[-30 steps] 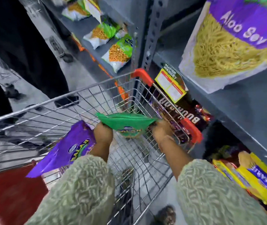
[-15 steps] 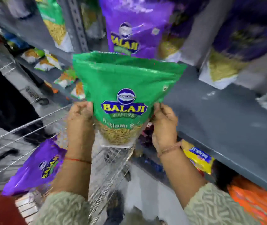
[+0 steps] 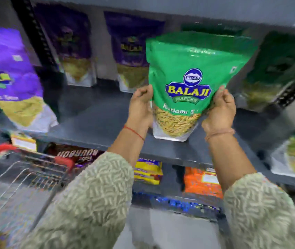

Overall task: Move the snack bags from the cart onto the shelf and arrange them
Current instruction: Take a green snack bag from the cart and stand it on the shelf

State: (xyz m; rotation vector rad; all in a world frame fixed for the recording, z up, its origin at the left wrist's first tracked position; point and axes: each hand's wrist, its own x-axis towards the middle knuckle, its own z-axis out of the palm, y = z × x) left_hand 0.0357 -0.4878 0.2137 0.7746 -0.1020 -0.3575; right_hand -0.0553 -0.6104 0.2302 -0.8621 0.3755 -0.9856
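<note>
Both hands, left (image 3: pixel 140 106) and right (image 3: pixel 221 109), grip 1 glossy green pouch (image 3: pixel 189 72) (upright) over the grey shelf (image 3: pixel 96 126).

A: Green bag (image 3: pixel 193 76) text?
B: "BALAJI WAFERS", small "BALAJI" badge above; line below partly covered, unclear.
A: Others?
B: Dark pack (image 3: pixel 76 156) on lower shelf, upside-down "BOURBON". Purple bags' print too blurred.

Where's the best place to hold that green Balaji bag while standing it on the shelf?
Probably as now: the green bag held upright by its lower side edges, left hand and right hand coming from either side. That leaves its flat base free to land.
</note>
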